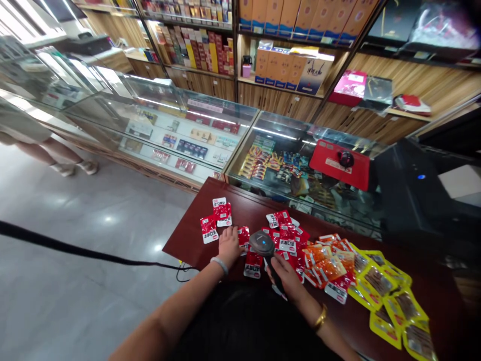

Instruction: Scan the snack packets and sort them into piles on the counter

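My right hand (287, 276) is wrapped round the handle of a dark barcode scanner (262, 243), its head over the brown tabletop and a small blue light showing. My left hand (228, 246) rests on the table, fingers stretched out and thumb apart, at the edge of a red-and-white snack packet (244, 234). Left of that hand lie a few more red packets (209, 228). Another red packet (253, 265) is just below the scanner head. A heap of red packets (287, 231) spreads to the right of the scanner, partly hidden by my right hand.
Orange packets (326, 263) and yellow packets (378, 281) cover the table's right side. Beyond the table (188, 235) stands a glass display case (180, 130), with a red mat (338, 168) on top. A dark monitor is at right; a person's legs (41, 153) are at far left.
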Demonstrator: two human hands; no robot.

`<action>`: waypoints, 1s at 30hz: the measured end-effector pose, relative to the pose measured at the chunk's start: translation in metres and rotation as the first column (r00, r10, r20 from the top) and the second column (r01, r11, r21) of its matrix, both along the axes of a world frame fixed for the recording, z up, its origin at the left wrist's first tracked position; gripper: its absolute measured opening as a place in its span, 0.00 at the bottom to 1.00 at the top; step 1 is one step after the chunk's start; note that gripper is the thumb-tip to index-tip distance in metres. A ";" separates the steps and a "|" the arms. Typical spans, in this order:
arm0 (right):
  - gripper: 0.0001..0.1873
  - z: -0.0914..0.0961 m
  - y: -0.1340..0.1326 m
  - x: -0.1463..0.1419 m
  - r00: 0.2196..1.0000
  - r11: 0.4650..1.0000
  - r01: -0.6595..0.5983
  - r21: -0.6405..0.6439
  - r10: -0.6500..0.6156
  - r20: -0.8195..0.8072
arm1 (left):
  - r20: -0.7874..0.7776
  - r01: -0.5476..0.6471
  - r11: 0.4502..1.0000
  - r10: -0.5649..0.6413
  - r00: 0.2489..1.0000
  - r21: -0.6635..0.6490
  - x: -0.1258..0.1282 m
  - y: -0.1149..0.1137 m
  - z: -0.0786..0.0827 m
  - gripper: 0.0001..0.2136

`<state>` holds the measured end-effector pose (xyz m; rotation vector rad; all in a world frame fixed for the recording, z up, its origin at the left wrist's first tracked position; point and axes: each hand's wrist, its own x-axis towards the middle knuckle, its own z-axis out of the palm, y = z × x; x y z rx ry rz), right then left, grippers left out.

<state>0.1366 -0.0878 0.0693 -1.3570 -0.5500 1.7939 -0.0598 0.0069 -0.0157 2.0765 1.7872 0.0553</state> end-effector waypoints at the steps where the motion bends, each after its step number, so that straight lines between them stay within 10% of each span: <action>1: 0.30 -0.001 -0.001 0.000 1.000 1.000 -0.007 0.001 0.007 0.006 | -0.002 0.006 1.000 -0.006 1.000 -0.011 0.001 0.000 -0.001 0.36; 8: 0.33 -0.004 -0.001 -0.001 1.000 1.000 0.002 -0.009 -0.002 0.001 | 0.251 -0.066 0.978 0.116 0.961 -0.200 -0.007 0.000 0.007 0.22; 21: 0.33 0.004 0.008 -0.014 0.983 0.983 -0.181 0.027 0.181 0.011 | 0.684 -0.102 0.898 0.395 0.613 -0.428 -0.039 0.001 0.017 0.39; 26: 0.31 -0.002 0.008 -0.013 0.979 0.979 -0.203 0.020 0.203 -0.003 | 0.719 -0.075 0.840 0.503 0.479 -0.538 -0.040 0.000 0.007 0.23; 30: 0.30 -0.002 0.011 -0.015 0.976 0.976 -0.218 0.011 0.218 0.001 | 0.738 -0.031 0.867 0.441 0.510 -0.497 -0.043 -0.001 0.005 0.15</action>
